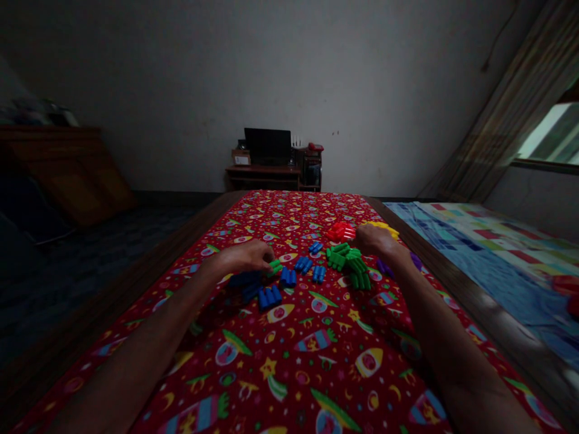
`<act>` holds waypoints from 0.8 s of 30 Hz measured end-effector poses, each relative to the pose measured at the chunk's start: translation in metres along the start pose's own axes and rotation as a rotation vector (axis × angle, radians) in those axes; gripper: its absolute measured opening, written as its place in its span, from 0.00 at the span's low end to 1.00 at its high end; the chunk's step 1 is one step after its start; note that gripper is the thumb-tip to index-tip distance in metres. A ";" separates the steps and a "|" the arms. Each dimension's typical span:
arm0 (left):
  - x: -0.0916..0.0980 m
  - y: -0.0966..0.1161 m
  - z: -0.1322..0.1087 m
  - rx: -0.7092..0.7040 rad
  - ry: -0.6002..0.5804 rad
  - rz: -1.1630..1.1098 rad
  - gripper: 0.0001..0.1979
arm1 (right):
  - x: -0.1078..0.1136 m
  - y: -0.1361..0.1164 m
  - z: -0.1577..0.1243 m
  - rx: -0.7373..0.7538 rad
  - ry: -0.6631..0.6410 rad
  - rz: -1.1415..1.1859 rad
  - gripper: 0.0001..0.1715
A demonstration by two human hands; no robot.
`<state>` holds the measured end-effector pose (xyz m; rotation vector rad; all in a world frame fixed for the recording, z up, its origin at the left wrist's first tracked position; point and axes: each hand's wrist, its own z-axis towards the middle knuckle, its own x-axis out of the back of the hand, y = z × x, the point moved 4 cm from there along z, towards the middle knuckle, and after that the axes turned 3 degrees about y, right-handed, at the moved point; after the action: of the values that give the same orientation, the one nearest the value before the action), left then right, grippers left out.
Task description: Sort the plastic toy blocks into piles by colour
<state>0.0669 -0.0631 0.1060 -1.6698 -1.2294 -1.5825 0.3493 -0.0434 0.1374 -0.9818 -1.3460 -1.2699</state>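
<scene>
1. nearest: red tablecloth (312,361) printed with rockets, stars and moons, spread over a dark wooden table (479,301); both bare forearms reach across it.
2. blue ridged plastic pieces (270,298) lie loosely left of the middle, some in the shadow of the left arm, others scattered toward the centre.
3. left hand (251,254): fingers bent, thumb and forefinger drawn nearly together on a small green ridged piece (274,267), which sits in the pinch just beside the blue ones.
4. right of centre, a heap of green ridged pieces (360,281), overlapping, set apart from the blue group; purple pieces (416,261) show on both sides of the right forearm.
5. right hand (374,239): curled like a loose fist beyond the green heap. fingertips hidden from where i stand; cannot tell whether anything is held. red pieces (339,232) lie just left of it, yellow pieces (384,228) just behind and to the right.
6. right of the table: blue and patchwork cloth (456,226).
7. farther left: wooden cabinet (85,181). against the far wall (181,78): desk (262,171) with a black monitor (268,146) and cardboard box (241,157).
</scene>
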 end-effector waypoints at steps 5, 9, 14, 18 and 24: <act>0.020 0.010 0.001 0.011 0.357 -0.082 0.10 | 0.005 -0.006 -0.007 0.043 -0.006 0.007 0.21; 0.026 0.023 -0.003 0.007 0.454 -0.146 0.11 | 0.000 -0.009 -0.029 0.160 -0.036 0.013 0.21; 0.026 0.025 -0.004 -0.035 0.481 -0.149 0.11 | -0.040 0.009 -0.065 0.329 0.053 0.122 0.38; 0.020 0.024 0.002 -0.072 0.453 -0.185 0.12 | -0.078 0.019 -0.070 0.475 0.216 0.284 0.41; 0.015 0.031 0.003 -0.098 0.438 -0.178 0.12 | -0.082 0.001 -0.059 0.474 0.418 0.390 0.42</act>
<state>0.0935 -0.0705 0.1268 -1.1984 -1.1044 -2.0115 0.3721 -0.0959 0.0537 -0.5660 -0.9987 -0.7541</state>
